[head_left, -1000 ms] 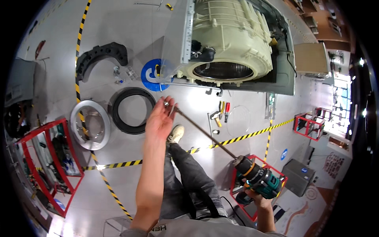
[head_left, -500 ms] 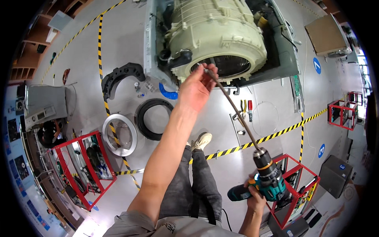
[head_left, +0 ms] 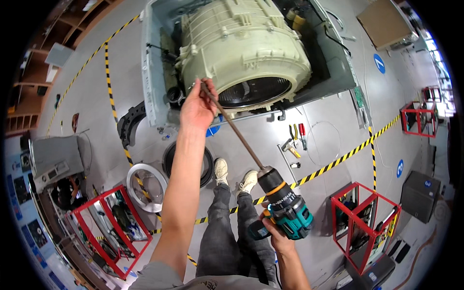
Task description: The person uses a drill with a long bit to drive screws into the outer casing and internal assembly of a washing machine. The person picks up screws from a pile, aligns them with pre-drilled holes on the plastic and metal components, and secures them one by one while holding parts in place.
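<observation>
A teal-and-black cordless drill (head_left: 291, 216) is in my right hand (head_left: 279, 238), whose fingers wrap its handle. From its chuck a long, thin brown rod (head_left: 236, 129) reaches up and to the left. Near the rod's far end, my left hand (head_left: 197, 111) pinches it with thumb and fingers. That end lies over the front left of a cream washing machine tub (head_left: 246, 43), beside its round dark opening (head_left: 256, 92). The tub rests inside an open grey metal cabinet (head_left: 151, 72). The rod's very tip is hard to make out among the fingers.
Pliers (head_left: 294, 133), a red-handled screwdriver (head_left: 303, 136) and a hammer (head_left: 292, 151) lie on the floor to the right. A black rubber ring (head_left: 208, 166), a silver door ring (head_left: 162, 180) and a black curved block (head_left: 126, 126) lie left. Red-framed carts (head_left: 333, 227) stand on both sides.
Both hands have shifted left with the drill and rod, my left hand now over the tub's left side. The view has moved nearer the cabinet, and my feet now stand apart.
</observation>
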A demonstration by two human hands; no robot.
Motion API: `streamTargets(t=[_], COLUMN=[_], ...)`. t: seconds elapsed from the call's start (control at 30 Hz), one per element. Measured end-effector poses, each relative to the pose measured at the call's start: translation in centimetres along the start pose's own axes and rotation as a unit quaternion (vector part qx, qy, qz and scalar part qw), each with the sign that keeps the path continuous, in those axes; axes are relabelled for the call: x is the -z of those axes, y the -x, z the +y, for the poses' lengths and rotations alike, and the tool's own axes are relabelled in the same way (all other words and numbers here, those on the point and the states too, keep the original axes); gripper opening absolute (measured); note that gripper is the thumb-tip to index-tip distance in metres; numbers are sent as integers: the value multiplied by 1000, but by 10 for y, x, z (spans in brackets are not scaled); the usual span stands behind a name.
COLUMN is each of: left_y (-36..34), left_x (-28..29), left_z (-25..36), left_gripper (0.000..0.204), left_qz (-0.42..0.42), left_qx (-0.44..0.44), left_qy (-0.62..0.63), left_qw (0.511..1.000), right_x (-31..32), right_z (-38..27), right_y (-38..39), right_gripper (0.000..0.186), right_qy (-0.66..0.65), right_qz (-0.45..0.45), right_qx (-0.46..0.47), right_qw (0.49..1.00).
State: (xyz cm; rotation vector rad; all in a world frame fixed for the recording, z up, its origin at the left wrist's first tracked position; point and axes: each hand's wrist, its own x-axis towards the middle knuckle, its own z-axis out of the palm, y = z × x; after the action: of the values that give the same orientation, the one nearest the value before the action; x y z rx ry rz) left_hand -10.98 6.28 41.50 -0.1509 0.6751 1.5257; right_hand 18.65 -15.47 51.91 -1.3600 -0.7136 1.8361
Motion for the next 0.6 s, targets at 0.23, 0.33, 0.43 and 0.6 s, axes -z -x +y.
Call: streamTargets(t=[0.23, 0.33, 0.43, 0.6], left_y=[-44, -55, -66, -72], left_x=[-2, 5, -6, -10], left_z=[24, 26, 23, 36], left_gripper=[22, 20, 21, 29], left_qz=[38, 48, 134, 175], left_qx=[-56, -109, -159, -170], left_qy=[-24, -112, -290, -430], left_qw=[997, 987, 934, 869], right_x=[-40, -62, -76, -103], right_z=[17, 27, 39, 50], right_y=[-48, -63, -75, -82], right_gripper=[41, 52, 47, 55], right_qy=[-174, -207, -205, -200], right_qz=[32, 59, 61, 60], right_qx=[-61, -77, -62, -78], right_qw=[982, 973, 975, 975])
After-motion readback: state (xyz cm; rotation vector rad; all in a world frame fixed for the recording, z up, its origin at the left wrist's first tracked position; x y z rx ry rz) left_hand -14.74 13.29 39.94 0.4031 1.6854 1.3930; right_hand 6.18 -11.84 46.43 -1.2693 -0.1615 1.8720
